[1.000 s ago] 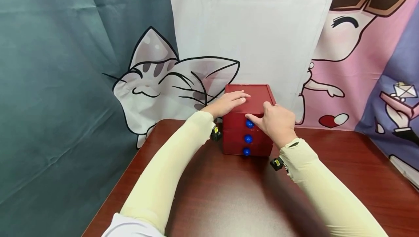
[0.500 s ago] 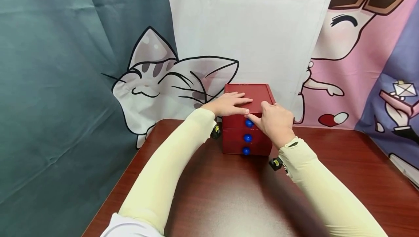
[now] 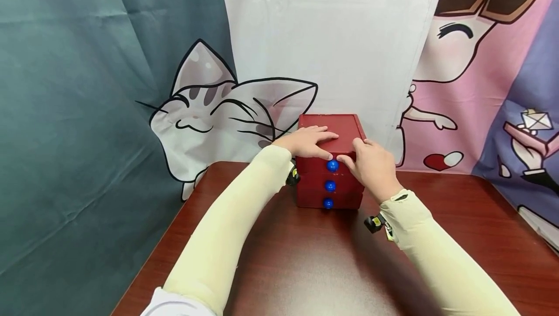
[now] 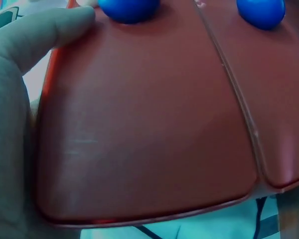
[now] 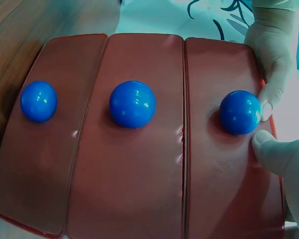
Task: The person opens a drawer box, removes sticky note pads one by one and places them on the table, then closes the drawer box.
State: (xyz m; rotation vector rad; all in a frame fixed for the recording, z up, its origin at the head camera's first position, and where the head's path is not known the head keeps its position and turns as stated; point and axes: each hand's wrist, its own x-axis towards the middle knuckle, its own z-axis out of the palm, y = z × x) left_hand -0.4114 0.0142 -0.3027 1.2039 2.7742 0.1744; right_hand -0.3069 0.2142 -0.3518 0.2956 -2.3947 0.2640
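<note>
A small red drawer cabinet (image 3: 316, 190) stands on the table, its drawers stacked one above another. Each front carries a round blue knob: a top knob (image 3: 332, 165), a middle knob (image 3: 330, 186) and a bottom knob (image 3: 328, 203). My left hand (image 3: 303, 142) rests on the cabinet's top with straight, spread fingers, its thumb reaching the upper front edge beside the top knob. My right hand (image 3: 376, 168) holds the top right front corner, fingers bent over the top, its thumb (image 5: 276, 152) against the top drawer's front. All drawers sit flush.
The cabinet stands toward the back of a reddish-brown wooden table (image 3: 288, 267). Close behind it hangs a cloth backdrop (image 3: 336, 39) printed with a cartoon cat and a figure. Each wrist wears a small black camera, such as the right wrist camera (image 3: 373, 224).
My left thumb has come down from the top to the front edge by the top knob. My right thumb has drawn back a little to the right. The drawers stay closed.
</note>
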